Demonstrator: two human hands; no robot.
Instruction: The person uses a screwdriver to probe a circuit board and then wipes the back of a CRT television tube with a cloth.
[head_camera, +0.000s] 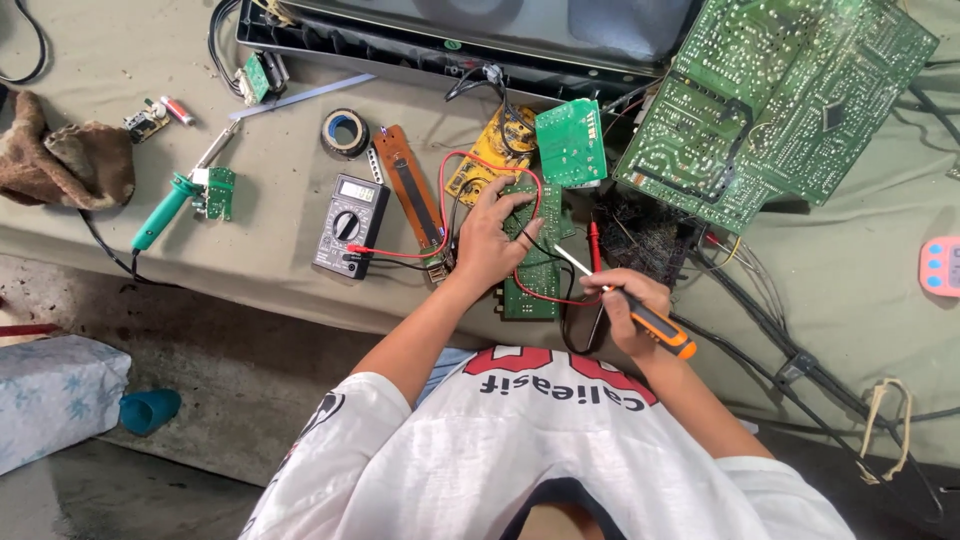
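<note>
Nearest the wearer, the right hand is curled shut around an orange-and-black-handled screwdriver, fingers wrapped on the grip. The tool's long axis runs on a diagonal, from the handle low at the right up to a pale shaft whose tip points toward the upper left. That tip lies over the small green circuit board, which sits on the cloth-covered bench just left of the right hand, its own long side running away from the body. A red multimeter probe stands close by the shaft. The left hand lies spread on the board's near-left part, fingers open and pressed flat, gripping nothing that shows; it is the hand in contact with the board, while the right meets it only through the tool. Red and black leads loop around the left hand toward the digital multimeter further left. Beyond lie a yellow board, a square green board and, far right, a large green circuit board.
</note>
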